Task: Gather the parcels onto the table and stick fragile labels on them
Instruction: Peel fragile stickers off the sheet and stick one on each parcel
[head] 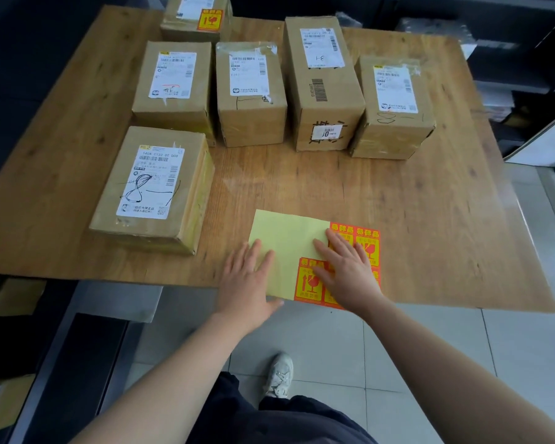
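Several cardboard parcels stand on the wooden table (pixel 366 193). The far parcel (pixel 186 27) carries a red-and-yellow fragile label (pixel 209 20). The nearest parcel (pixel 154 187) lies at the left; others (pixel 321 81) form a row behind. A label sheet (pixel 285 241), mostly bare yellow backing with a few orange fragile labels (pixel 370 248) at its right, lies at the table's front edge. My left hand (pixel 247 283) presses flat on the backing's left part. My right hand (pixel 346 267) rests on the orange labels with fingers spread.
The table's front edge runs just under my hands, with tiled floor (pixel 462 347) and my shoe (pixel 281 374) below. A dark bench or shelf (pixel 77 363) stands at the lower left. Dark shelving (pixel 510 43) fills the back right.
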`<state>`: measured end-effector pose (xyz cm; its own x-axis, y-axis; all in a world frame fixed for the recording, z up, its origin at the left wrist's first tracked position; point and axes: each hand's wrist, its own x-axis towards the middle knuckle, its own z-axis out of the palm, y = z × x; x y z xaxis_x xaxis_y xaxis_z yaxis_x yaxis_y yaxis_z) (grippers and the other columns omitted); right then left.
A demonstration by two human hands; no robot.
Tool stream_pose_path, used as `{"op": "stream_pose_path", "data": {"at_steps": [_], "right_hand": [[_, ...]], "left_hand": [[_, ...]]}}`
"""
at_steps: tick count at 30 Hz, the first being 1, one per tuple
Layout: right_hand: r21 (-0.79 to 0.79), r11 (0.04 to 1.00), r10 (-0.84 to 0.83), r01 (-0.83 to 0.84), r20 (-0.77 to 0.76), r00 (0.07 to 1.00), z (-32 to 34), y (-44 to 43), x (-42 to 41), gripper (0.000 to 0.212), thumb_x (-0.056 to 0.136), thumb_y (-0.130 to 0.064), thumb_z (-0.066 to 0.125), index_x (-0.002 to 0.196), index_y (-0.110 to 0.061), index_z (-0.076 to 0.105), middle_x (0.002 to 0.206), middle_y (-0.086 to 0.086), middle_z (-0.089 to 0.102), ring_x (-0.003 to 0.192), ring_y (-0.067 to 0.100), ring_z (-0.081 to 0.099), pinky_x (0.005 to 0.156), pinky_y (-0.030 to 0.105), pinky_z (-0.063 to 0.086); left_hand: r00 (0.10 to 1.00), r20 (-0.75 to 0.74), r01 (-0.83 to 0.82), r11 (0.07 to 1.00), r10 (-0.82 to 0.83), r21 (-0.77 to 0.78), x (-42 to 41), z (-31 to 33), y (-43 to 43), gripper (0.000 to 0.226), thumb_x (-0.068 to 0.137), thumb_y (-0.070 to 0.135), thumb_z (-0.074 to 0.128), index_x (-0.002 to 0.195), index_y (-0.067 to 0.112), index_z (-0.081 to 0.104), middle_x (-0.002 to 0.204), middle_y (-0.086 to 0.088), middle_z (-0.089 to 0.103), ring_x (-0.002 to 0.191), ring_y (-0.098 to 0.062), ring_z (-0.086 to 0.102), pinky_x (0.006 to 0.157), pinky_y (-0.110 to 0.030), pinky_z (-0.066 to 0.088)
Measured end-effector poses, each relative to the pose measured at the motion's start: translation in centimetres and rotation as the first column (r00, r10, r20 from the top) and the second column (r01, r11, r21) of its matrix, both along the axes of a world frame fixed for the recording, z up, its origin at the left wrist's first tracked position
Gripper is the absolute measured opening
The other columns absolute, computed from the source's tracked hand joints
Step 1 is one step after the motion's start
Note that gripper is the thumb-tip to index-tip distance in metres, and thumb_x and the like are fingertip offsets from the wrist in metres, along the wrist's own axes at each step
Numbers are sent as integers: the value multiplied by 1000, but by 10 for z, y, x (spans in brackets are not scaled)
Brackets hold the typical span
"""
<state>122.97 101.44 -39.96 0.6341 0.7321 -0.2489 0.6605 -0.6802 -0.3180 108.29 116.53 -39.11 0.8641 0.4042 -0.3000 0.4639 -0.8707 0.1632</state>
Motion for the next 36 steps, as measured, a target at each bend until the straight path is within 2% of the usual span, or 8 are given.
{"op": "stream_pose_path", "data": {"at_steps": [2,5,9,12,18,21,25,36], "right_hand": [[8,1000,-1,1,-9,1000,0,-8,-13,56,96,-46,44,148,-33,27,160,-5,8,147,13,3,119,40,-3],[27,999,-25,27,-89,996,2,-13,-26,56,95,-45,46,147,-33,29,161,-4,6,147,13,0,118,40,-7],[105,986,-104,127,-201,974,7,-8,-32,55,93,-46,52,143,-31,37,160,-2,11,147,14,0,118,43,-8],[114,980,-136,163,-213,967,9,-4,-35,55,92,-45,54,143,-31,38,160,-1,11,147,14,1,118,44,-8],[142,974,-138,174,-236,962,12,-6,-39,50,89,-43,60,136,-29,47,156,-1,24,146,17,14,119,45,0],[369,891,-172,264,-264,949,23,-8,-48,29,81,-34,73,108,-24,68,125,-4,58,119,14,51,101,32,38],[470,828,-151,305,-337,929,45,-5,-63,8,79,-32,75,84,-26,72,89,-12,67,85,2,58,73,21,47],[526,686,-245,503,-484,840,78,-4,-62,9,77,-26,78,81,-19,76,77,-11,72,75,-1,64,69,10,48]], "left_hand": [[970,194,-154,988,148,16,-8,2,-6,85,75,50,70,143,18,31,155,-11,19,141,-32,21,112,-45,22],[786,309,-487,844,536,-225,-14,8,-15,78,64,29,82,127,8,40,131,-13,43,116,-32,45,93,-42,41],[570,0,-472,327,822,-819,-14,26,-23,16,83,9,58,97,2,58,92,-13,69,83,-30,65,74,-44,56],[587,-195,-304,-9,786,-953,-17,36,-34,21,84,19,48,88,7,64,84,-15,72,80,-27,70,77,-42,58],[572,-205,-397,50,794,-916,-19,25,-39,12,91,5,55,92,0,66,81,-14,73,75,-26,72,67,-37,60],[465,-271,-353,-104,843,-930,-14,30,-39,13,90,5,61,93,-8,63,83,-20,71,72,-26,72,60,-30,58],[342,-324,-197,-269,882,-943,-4,44,-41,10,88,2,63,91,-8,60,78,-18,70,68,-23,70,60,-26,58],[436,-266,-122,-237,860,-964,8,66,-48,8,86,10,67,93,7,69,85,-5,74,77,-15,70,67,-25,54]]}}
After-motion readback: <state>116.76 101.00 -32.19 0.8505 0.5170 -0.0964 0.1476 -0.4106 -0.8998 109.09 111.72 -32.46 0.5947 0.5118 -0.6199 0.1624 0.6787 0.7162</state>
